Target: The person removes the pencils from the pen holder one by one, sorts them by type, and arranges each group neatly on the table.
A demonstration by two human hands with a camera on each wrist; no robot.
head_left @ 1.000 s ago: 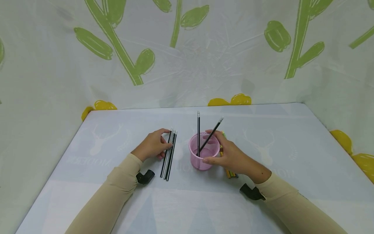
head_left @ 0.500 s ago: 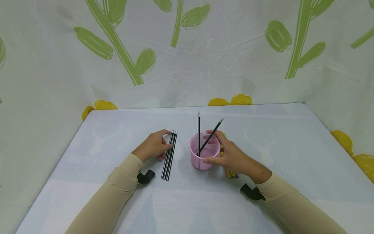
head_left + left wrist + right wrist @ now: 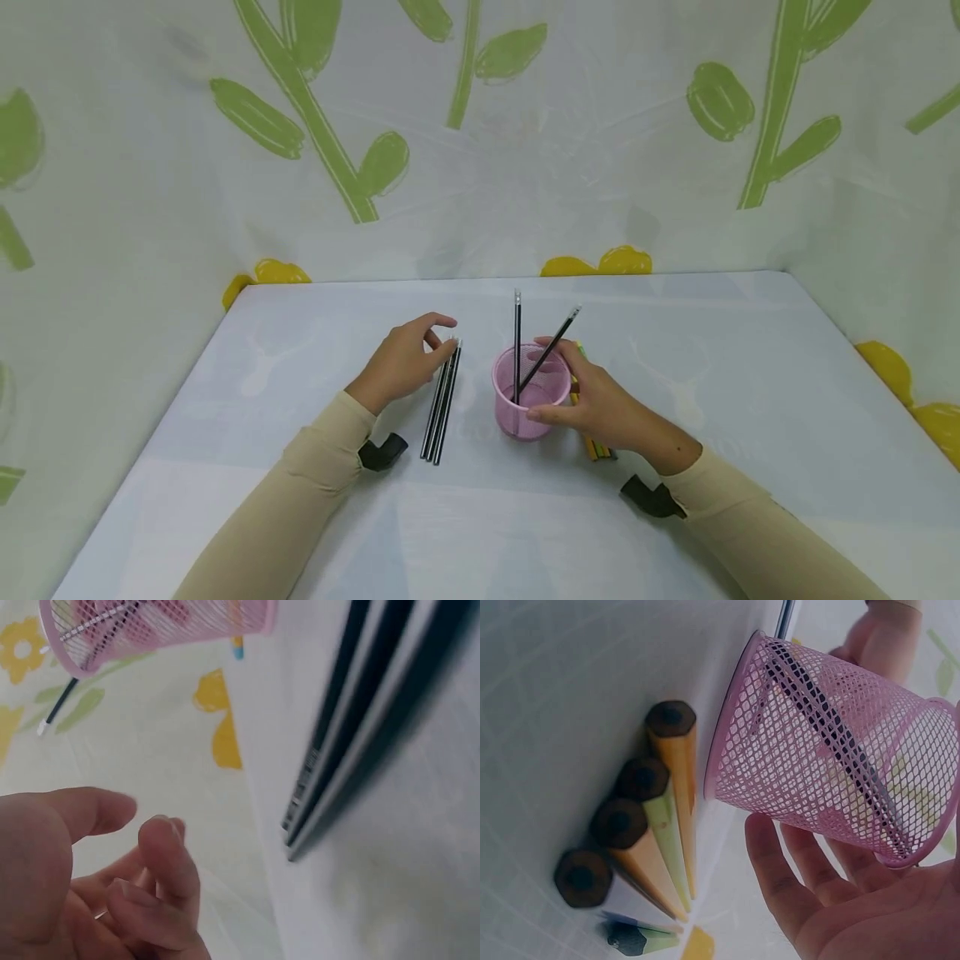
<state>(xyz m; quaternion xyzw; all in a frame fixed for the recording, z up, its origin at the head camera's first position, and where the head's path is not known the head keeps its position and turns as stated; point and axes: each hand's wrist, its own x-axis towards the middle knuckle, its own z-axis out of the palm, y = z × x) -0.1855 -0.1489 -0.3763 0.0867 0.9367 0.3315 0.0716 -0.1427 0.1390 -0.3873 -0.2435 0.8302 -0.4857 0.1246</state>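
Observation:
A pink mesh pencil cup (image 3: 538, 425) stands upright on the table. Inside it are two black pencils, one nearly upright (image 3: 517, 329) and one leaning right (image 3: 559, 331). My right hand (image 3: 606, 410) holds the cup from the right, thumb at the near side and fingers around the far side. Left of the cup, three black pencils (image 3: 441, 408) lie side by side. Over their far ends hovers my left hand (image 3: 401, 360), its fingers loosely bent; the left wrist view shows nothing between thumb and fingers (image 3: 169, 855), apart from the pencils (image 3: 337, 742).
Several coloured pencils (image 3: 656, 817) lie on the table right of the cup, partly hidden by my right hand in the head view. Plant-printed sheeting (image 3: 585, 167) rises behind the white table (image 3: 480, 533) and at its sides.
The leftmost black pencil was slid in against the others, closing the gap. Then my left hand rose off them toward their far ends. My right hand stays on the cup.

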